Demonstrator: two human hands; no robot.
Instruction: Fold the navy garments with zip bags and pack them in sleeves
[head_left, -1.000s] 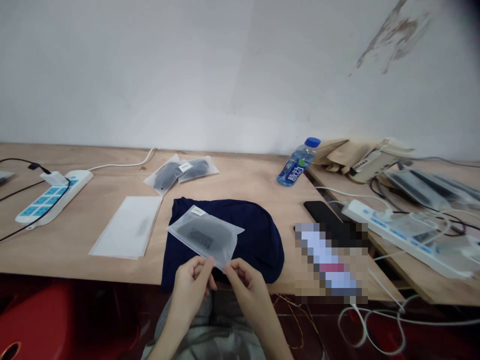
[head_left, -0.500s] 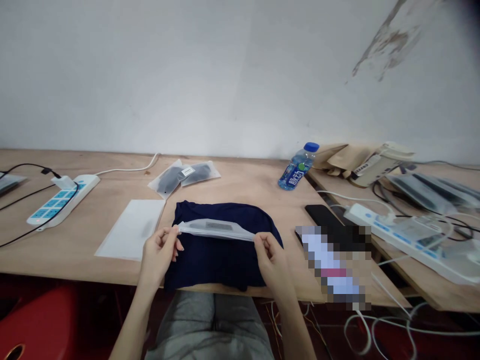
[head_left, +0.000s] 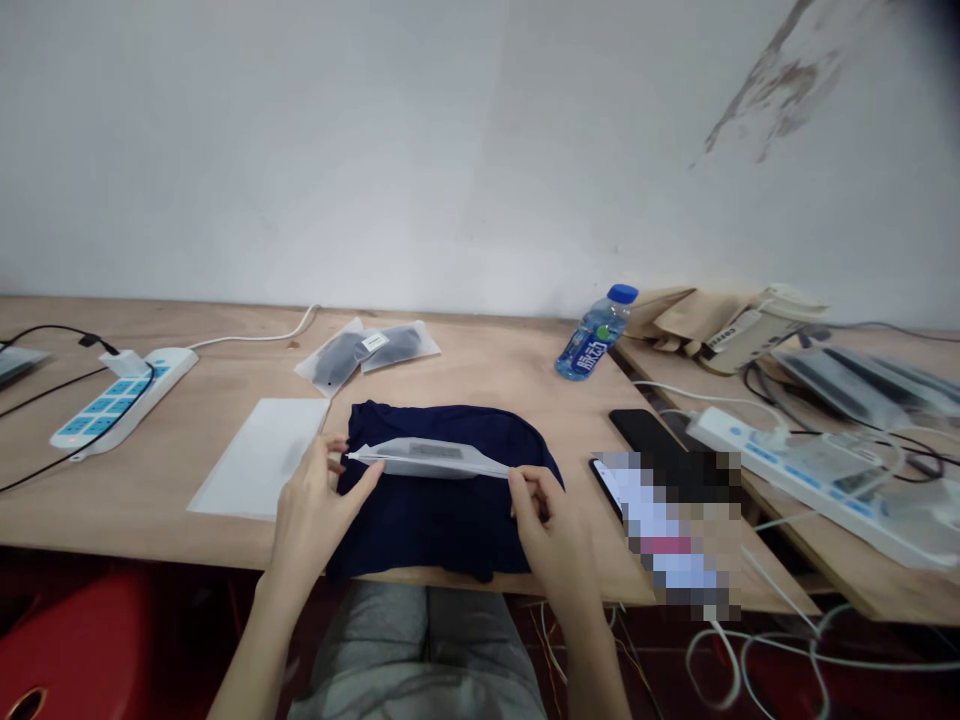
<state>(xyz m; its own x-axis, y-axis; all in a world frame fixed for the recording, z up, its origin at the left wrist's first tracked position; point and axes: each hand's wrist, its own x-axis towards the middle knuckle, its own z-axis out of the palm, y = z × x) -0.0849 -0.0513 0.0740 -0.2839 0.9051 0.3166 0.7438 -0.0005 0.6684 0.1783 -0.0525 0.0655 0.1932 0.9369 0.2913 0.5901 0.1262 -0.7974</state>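
Through the head camera I read the plywood tabletop (head_left: 487,375) from the left: a white power strip with blue sockets (head_left: 124,400) near the left edge, then a flat stack of translucent white sleeves (head_left: 259,458), with two sealed frosted bags (head_left: 367,350) by the back edge. Near the front edge, the left hand (head_left: 311,515) closes loosely on one end of a frosted plastic bag (head_left: 427,460), its thumb lying across it, while the right hand (head_left: 551,525) pinches the other end. Held this way, the bag seems pulled taut, edge-on to me, its long axis running left to right and nearly level, over a folded navy cloth (head_left: 442,530). Further right stand a blue-capped water bottle (head_left: 596,335) and a black smartphone (head_left: 641,430).
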